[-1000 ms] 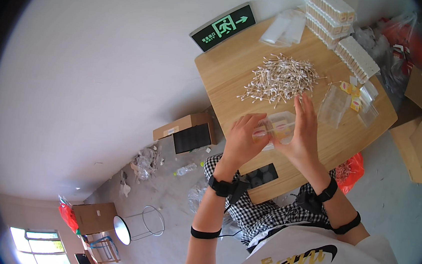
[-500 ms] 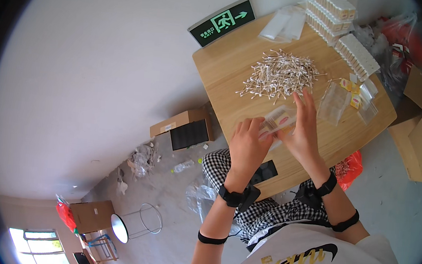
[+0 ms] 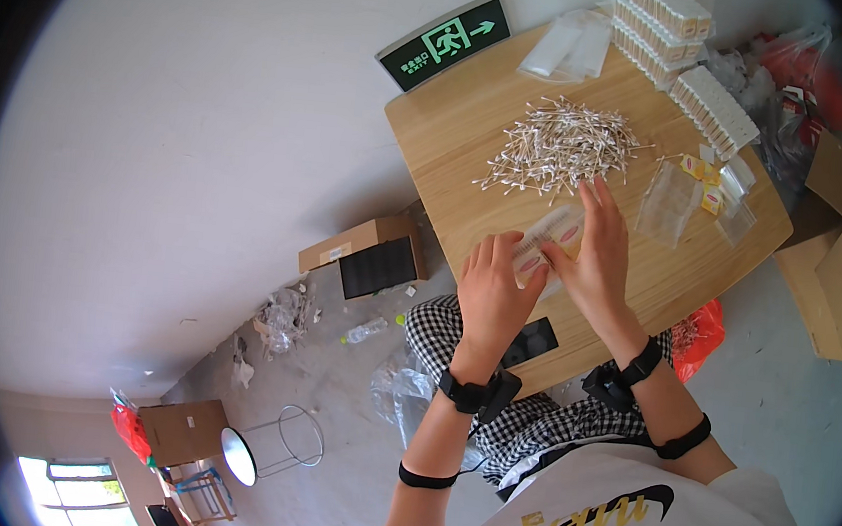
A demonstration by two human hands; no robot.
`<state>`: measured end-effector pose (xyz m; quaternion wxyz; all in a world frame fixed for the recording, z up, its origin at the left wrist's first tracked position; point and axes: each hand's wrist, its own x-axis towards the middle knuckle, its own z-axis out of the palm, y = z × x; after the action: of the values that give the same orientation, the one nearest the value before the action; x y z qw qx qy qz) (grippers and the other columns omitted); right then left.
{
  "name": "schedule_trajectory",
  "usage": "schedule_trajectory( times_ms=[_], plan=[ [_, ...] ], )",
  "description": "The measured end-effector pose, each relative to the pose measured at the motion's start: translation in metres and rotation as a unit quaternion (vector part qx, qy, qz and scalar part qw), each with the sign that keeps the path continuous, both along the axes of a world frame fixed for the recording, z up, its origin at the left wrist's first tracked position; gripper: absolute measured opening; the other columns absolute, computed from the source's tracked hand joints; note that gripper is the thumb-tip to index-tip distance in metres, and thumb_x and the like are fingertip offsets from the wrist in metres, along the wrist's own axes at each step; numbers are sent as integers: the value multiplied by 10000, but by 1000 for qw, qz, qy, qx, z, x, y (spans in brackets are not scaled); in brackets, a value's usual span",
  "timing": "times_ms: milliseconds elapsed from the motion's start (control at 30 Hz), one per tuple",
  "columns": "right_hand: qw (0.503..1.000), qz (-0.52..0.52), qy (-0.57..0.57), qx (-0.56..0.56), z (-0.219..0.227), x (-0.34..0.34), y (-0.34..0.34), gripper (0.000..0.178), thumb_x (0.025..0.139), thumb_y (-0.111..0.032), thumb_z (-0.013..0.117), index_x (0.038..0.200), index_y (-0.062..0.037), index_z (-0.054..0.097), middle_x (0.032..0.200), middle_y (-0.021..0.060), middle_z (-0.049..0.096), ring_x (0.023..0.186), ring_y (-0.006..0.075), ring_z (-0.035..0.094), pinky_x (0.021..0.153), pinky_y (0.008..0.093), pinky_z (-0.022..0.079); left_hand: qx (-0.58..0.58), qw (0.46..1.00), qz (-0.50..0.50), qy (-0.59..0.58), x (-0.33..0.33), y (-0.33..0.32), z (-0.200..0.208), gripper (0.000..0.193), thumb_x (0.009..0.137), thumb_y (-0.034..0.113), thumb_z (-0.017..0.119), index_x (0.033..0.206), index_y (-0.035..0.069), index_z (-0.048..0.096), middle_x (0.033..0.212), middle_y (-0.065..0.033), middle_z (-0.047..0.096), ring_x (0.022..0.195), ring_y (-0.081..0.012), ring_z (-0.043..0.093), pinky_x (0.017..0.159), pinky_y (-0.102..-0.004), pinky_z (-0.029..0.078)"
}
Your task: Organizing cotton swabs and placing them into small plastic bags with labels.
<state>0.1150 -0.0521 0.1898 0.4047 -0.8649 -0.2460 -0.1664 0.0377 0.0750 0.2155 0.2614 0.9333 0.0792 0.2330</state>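
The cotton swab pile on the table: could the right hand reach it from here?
Probably yes: the right hand appears close to the cotton swab pile, with nothing visible blocking the way, though it also seems occupied with the clear package.

Clr plstc pkt (image 3: 564,222) | red ovals | slanted | btwn L hand (image 3: 495,292), R hand (image 3: 596,261)

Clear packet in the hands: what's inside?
Red marks show on or through the clear packet; its contents can't be made out. The left hand and right hand cover parts of it, hiding what lies there.
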Motion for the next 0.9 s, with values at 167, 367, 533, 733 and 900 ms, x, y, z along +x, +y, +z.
schedule_trajectory(
  times_ms=[167, 367, 533, 733, 900],
  plan=[
    [997, 22, 43, 53, -9, 6, -2, 918, 694, -155, 838, 1447, -37, 326, 1492, 214, 330, 1349, 380, 363, 1103, 480, 298, -14, 999, -10, 37, 0, 2, 6, 425, 731, 183, 772, 1099, 59, 601, 1001, -111, 641, 947, -333, 610, 813, -412, 481],
    [924, 75, 198, 317, -30, 11, -12, 899, 750, -143, 827, 1462, -30, 289, 1465, 175, 372, 1360, 295, 375, 1120, 410, 307, -12, 999, -30, -34, 3, 7, 6, 293, 725, 116, 765, 997, 65, 671, 960, -102, 632, 913, -304, 609, 804, -397, 486],
    [878, 134, 318, 332, -37, 18, -13, 843, 785, -125, 797, 1454, -15, 295, 1406, 147, 438, 1340, 240, 402, 1081, 361, 366, 5, 999, -35, -38, 11, 7, 1, 180, 747, 78, 745, 903, 52, 660, 878, -95, 620, 875, -289, 603, 766, -388, 484],
    [874, 117, 348, 319, -47, 30, -17, 801, 772, -126, 807, 1422, -14, 353, 1379, 127, 467, 1307, 214, 438, 1044, 332, 402, -10, 999, -33, -24, 17, 8, 2, 138, 770, 71, 734, 866, 43, 639, 832, -93, 616, 831, -276, 603, 738, -381, 481],
    [800, 160, 421, 395, -25, 30, -30, 665, 836, -125, 763, 1399, -23, 422, 1302, 97, 554, 1207, 158, 524, 988, 301, 444, -38, 999, -34, -1, 14, 10, 14, 178, 766, 95, 749, 913, 44, 662, 850, -92, 625, 833, -268, 606, 758, -361, 484]
  ],
)
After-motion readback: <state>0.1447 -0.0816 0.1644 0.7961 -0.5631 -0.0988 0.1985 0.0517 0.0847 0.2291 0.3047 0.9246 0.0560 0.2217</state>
